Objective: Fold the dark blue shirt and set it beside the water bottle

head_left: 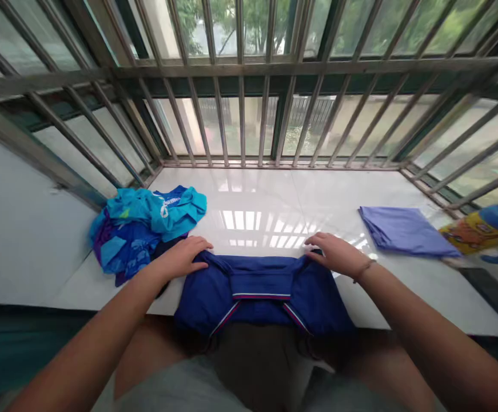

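Note:
A dark blue garment (261, 280) with white-and-red trim lies spread at the front of the white tiled ledge, its lower part hanging over the edge. I cannot make out its exact kind. At its upper left corner my left hand (188, 254) is closed on the cloth between thumb and fingers. My right hand (332, 253) grips the opposite corner, with a thin band around that wrist. Close to my left hand sits a crumpled pile of turquoise, blue and purple clothes (146, 223). Off to the right of my right hand, a folded lavender cloth (407, 230) lies flat.
Metal window bars (242, 114) enclose the ledge (257, 197) at the back and both sides. A yellow-and-blue object (480, 229) stands at the right edge, near a dark strip (491, 297). A white wall (21, 217) borders the left.

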Motion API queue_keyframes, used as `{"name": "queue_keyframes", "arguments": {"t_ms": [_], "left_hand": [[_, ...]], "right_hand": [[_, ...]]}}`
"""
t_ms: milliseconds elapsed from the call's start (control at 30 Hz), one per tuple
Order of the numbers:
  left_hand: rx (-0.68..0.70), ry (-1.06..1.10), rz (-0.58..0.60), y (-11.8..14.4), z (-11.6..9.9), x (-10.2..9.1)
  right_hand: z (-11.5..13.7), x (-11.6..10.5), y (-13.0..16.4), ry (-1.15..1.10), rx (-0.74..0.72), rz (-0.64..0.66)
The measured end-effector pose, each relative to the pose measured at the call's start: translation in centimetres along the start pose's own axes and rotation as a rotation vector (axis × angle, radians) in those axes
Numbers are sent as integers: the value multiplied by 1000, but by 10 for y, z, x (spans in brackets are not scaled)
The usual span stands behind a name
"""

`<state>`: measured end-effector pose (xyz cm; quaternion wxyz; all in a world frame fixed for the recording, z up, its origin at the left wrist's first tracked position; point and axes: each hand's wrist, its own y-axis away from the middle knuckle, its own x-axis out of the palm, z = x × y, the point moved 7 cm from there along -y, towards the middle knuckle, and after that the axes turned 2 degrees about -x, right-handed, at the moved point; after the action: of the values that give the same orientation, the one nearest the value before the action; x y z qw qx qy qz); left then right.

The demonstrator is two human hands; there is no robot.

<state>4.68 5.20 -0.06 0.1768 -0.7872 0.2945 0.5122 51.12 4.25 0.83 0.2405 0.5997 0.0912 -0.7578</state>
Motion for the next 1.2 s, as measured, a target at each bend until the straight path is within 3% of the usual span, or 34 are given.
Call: {"name": "queue_keyframes", "arguments": {"t_ms": [200, 333, 467, 567, 667, 800, 900, 1000, 1067, 1133, 1200], "left_hand": [[-256, 123, -109, 6, 25, 12], [-323, 280, 26, -3, 34, 3], [-350, 386, 156, -39, 42, -14], [-358, 319, 128, -81, 53, -29], [-377, 215, 25, -128, 63, -49], [-437, 102, -153, -179, 66, -86], [-475, 88, -302, -198, 58, -120], [-446, 74, -451, -193, 36, -152], [-403, 43, -527, -174, 16, -167], [-373, 18, -565, -143, -4, -170], [-335, 18, -563, -105, -22, -159]], "right_hand": [[5, 26, 16, -93, 40, -57], [-10, 21, 20, -240, 84, -73], [-36, 6, 3, -331, 105, -75], [-60, -11, -24, -264, 141, -87], [-88, -36, -57, -141, 238, -135], [-117, -83, -94, -28, 348, -251], [-121, -126, -102, 68, 393, -383], [-106, -164, -85, 156, 372, -563], [-90, -179, -59, 161, 330, -662], [-74, -180, -26, 132, 281, -723], [-59, -167, 11, 83, 235, -732]]}}
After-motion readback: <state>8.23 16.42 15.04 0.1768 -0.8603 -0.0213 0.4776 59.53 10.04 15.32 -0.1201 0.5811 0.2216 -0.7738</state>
